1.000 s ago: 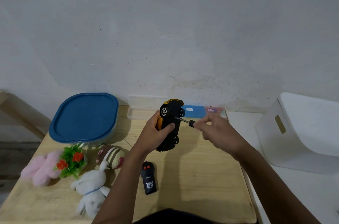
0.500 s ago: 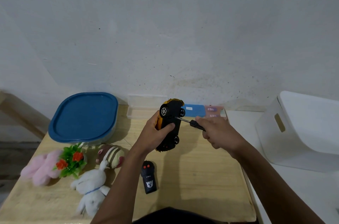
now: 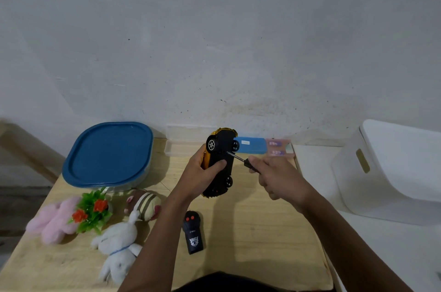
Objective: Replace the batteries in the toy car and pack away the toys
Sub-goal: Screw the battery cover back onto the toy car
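Note:
My left hand [image 3: 202, 172] grips a yellow toy car [image 3: 220, 162] above the wooden table [image 3: 250, 232], with its black underside and wheels turned toward me. My right hand [image 3: 276, 179] holds a small black-handled screwdriver [image 3: 241, 159]; its metal tip touches the car's underside near the upper wheels. A black remote control [image 3: 192, 232] with two red buttons lies flat on the table below the car. Left of it lie a white plush rabbit [image 3: 118, 244], a brown striped plush [image 3: 144, 205], a pink plush [image 3: 53, 219] and a small plastic plant with red flowers [image 3: 91, 211].
A container with a blue lid [image 3: 109, 153] sits at the table's back left. A clear tray [image 3: 181, 146], a blue box [image 3: 251, 146] and pink packs [image 3: 278, 147] lie along the wall. A white bin [image 3: 391, 172] stands on the white surface at right.
My right hand has shifted its hold on the screwdriver and turned slightly, the tip staying on the car's underside. My left hand and the car have hardly moved.

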`<action>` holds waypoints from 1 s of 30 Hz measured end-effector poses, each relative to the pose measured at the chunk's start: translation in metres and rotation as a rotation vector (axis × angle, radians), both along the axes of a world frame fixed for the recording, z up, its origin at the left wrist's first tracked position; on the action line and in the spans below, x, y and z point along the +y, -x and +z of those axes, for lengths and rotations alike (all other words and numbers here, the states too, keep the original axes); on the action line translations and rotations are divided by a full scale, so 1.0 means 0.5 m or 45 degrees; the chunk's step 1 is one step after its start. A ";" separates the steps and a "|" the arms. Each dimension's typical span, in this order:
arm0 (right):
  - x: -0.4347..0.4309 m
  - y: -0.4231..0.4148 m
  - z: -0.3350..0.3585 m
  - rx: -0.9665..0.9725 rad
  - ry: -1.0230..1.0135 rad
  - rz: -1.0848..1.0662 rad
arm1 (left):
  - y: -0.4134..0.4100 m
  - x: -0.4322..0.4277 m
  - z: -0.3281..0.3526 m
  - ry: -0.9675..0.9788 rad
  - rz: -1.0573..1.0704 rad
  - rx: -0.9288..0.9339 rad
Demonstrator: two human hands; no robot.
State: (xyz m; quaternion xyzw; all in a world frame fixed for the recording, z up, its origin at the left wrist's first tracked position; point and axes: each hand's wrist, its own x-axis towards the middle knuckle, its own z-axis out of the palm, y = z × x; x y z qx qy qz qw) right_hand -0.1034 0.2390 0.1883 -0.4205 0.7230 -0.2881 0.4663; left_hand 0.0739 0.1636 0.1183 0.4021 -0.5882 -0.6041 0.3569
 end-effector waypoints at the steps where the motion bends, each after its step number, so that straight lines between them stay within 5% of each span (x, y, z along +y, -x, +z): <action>1: 0.002 0.001 -0.001 -0.011 -0.014 -0.005 | 0.001 0.000 0.000 0.004 -0.003 -0.001; 13: -0.005 -0.006 0.016 0.655 0.225 0.144 | 0.002 -0.006 0.000 0.037 -0.022 -0.055; 18: -0.005 -0.014 0.020 0.187 0.006 0.027 | -0.002 -0.006 0.000 0.044 -0.011 -0.035; 27: -0.015 -0.016 0.014 0.360 0.145 0.030 | -0.003 -0.007 -0.001 0.032 -0.004 -0.023; 30: -0.016 -0.015 0.011 0.061 -0.062 -0.026 | -0.004 -0.006 -0.002 0.044 -0.008 -0.037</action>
